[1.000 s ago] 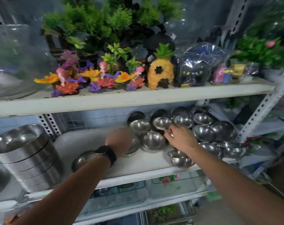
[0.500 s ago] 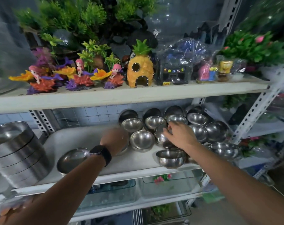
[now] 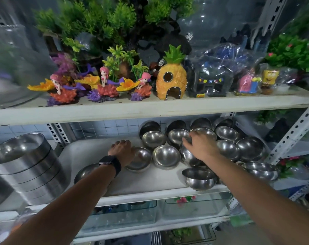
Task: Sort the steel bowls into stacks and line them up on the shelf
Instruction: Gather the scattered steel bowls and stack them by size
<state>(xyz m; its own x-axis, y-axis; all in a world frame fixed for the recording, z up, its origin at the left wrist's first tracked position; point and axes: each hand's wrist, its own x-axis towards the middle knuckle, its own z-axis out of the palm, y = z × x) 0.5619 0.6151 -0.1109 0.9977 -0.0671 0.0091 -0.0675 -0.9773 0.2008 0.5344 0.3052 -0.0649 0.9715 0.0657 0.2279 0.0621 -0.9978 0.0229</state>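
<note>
Several small steel bowls [image 3: 166, 154] stand crowded on the right half of the white shelf [image 3: 100, 149], some nested in low stacks. My left hand [image 3: 121, 150], a black watch on its wrist, grips the left rim of a bowl stack [image 3: 141, 160]. My right hand [image 3: 200, 146] reaches over a bowl tipped on its side [image 3: 186, 157] and holds it, fingertips near an upright bowl [image 3: 177, 136]. Another bowl [image 3: 199, 179] sits at the shelf's front edge, and one more [image 3: 84, 172] lies partly hidden under my left forearm.
A tall stack of large steel pans [image 3: 26, 167] fills the shelf's left end. More bowls [image 3: 261, 171] sit at the far right by a perforated steel upright [image 3: 291, 137]. The upper shelf [image 3: 150, 107] hangs low overhead with aquarium ornaments. Glass tanks [image 3: 125, 214] stand below.
My right hand has picked up a small bowl and tipped it on its side in the middle of the group. My left hand has stayed on its bowl stack.
</note>
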